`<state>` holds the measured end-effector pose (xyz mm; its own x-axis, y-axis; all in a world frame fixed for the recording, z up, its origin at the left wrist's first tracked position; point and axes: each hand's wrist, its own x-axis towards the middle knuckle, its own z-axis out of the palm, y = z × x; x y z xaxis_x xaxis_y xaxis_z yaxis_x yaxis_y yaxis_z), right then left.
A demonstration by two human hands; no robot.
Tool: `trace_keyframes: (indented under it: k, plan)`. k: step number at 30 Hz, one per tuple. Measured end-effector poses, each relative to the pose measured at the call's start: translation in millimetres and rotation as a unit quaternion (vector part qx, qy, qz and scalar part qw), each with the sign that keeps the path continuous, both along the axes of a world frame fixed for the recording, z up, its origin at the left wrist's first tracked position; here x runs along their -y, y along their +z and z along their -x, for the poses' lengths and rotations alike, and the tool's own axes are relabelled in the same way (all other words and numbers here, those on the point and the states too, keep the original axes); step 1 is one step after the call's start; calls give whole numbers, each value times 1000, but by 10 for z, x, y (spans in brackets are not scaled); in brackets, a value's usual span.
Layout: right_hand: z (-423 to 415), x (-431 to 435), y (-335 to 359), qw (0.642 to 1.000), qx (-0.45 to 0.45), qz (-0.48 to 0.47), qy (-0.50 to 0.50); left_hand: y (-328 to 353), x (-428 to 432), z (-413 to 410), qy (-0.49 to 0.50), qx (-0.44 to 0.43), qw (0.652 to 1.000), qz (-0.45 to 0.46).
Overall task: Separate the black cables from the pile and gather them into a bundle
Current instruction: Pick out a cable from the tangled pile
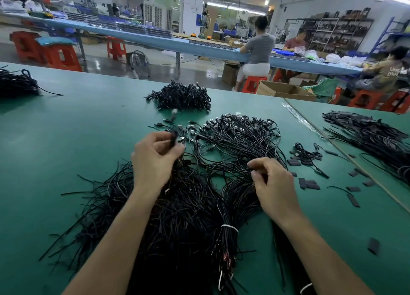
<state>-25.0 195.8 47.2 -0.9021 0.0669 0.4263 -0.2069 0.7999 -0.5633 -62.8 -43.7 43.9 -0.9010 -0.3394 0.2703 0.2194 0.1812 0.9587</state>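
**Both hands pinch cables above the main pile**

The main pile of black cables (177, 217) lies on the green table (77, 128) directly under the person's forearms. Its loose ends splay out toward the left edge of the pile. Within the pile's right part, a white tie (229, 227) cinches one bunch together.

At the pile's far end, the left hand (153, 159) is raised with its fingers curled. Thumb and fingertips are clamped on a few plug-ended cables (174, 137), and a blurred plug sticks up above them. To the right of the pile's far end, the right hand (275, 183) is also curled, and its thumb and forefinger nip some thin strands (251, 169) that run back into the pile.

Just beyond the pile, touching it, a fan of cables with metal plugs (239, 135) spreads across the table. Farther beyond the pile sits a separate coiled heap (182, 97). Right of the pile, flat black sleeves (307, 183) lie scattered, and well beyond those another long cable stack (372, 137) lies. Far left of the pile, a further heap (15, 83) sits at the frame edge. Past the pile and the table, people sit on red stools at a blue bench (177, 44).
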Motion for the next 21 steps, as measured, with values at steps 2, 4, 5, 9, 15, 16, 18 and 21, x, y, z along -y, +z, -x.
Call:
trace_keyframes:
  k: [2,4,5,9,15,16,18,21]
  plan:
    - [116,-33,-7,991,29,-133,7,-41,100,214,81,-1,996,40]
    - [222,-31,0,977,96,-187,25,-112,181,372,123,20,988,96]
    - [256,-20,2,972,125,-198,36,-159,209,434,126,39,984,116]
    - [269,79,6,969,137,-194,61,-390,271,576,123,127,972,154]
    - [243,108,116,981,136,-64,123,-544,390,578,171,157,973,12]
    - [233,113,164,980,142,-36,136,-557,386,558,176,151,973,3]
    - [205,113,273,977,143,-7,157,-600,369,543,181,131,974,44]
    - [141,150,455,963,164,16,212,-570,259,516,147,98,968,180]
